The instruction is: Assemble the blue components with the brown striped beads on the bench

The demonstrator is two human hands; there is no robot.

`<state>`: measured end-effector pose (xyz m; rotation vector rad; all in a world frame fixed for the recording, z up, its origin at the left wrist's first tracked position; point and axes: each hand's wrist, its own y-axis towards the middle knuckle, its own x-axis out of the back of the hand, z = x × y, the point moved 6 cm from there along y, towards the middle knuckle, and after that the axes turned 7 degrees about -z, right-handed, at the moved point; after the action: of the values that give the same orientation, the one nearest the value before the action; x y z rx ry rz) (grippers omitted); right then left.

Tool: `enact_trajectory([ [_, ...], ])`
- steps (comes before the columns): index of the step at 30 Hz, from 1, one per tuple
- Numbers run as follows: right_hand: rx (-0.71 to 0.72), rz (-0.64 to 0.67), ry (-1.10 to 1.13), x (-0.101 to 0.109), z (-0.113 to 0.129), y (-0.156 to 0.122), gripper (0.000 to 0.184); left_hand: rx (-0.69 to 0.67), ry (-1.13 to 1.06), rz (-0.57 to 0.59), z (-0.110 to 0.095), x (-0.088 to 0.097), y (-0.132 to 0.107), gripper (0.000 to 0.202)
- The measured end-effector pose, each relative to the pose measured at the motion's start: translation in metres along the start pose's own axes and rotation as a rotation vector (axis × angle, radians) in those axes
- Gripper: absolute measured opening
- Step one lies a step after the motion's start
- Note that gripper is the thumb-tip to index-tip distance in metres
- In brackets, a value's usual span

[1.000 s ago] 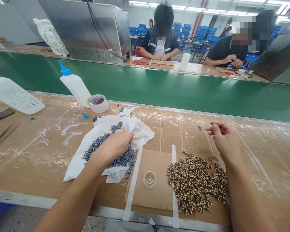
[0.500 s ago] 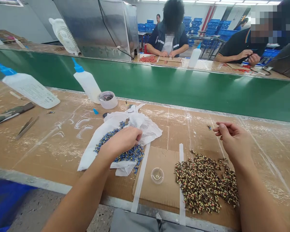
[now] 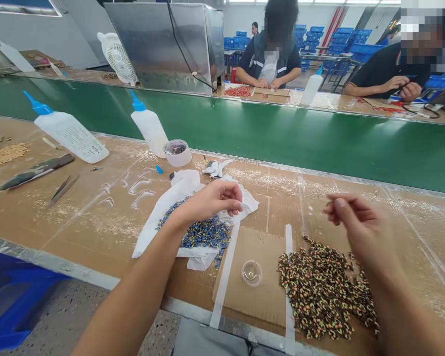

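Observation:
My left hand (image 3: pixel 213 200) hovers over a white plastic bag (image 3: pixel 159 217) that holds a heap of small blue parts (image 3: pixel 207 233); its fingers are pinched together, and what they hold is too small to make out. My right hand (image 3: pixel 356 222) is raised above the cardboard-covered bench, fingers curled and pinched, slightly blurred. Below it lies a pile of small brown, yellow and red parts (image 3: pixel 322 289). A little clear round cup (image 3: pixel 251 273) sits between the two heaps.
Two white squeeze bottles with blue tips (image 3: pixel 150 129) (image 3: pixel 68 133), a tape roll (image 3: pixel 177 152), a knife (image 3: pixel 37 170) and tweezers (image 3: pixel 62 189) lie to the left. A green conveyor belt (image 3: pixel 267 136) runs behind. Two people work across it, beside a fan (image 3: pixel 117 57) and a metal box (image 3: pixel 170 44).
My left hand lifted off the blue parts and moved right with its fingers pinched. My right hand stayed raised. The camera view shifted left.

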<state>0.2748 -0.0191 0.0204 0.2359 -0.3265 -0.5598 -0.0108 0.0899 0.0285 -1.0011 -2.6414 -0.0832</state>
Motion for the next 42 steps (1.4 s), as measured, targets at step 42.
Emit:
enact_trajectory([
  [42, 0.182, 0.888, -0.005, -0.108, 0.046, -0.094, 0.018, -0.036, -0.153, 0.182, 0.029, -0.084, 0.011, 0.005],
])
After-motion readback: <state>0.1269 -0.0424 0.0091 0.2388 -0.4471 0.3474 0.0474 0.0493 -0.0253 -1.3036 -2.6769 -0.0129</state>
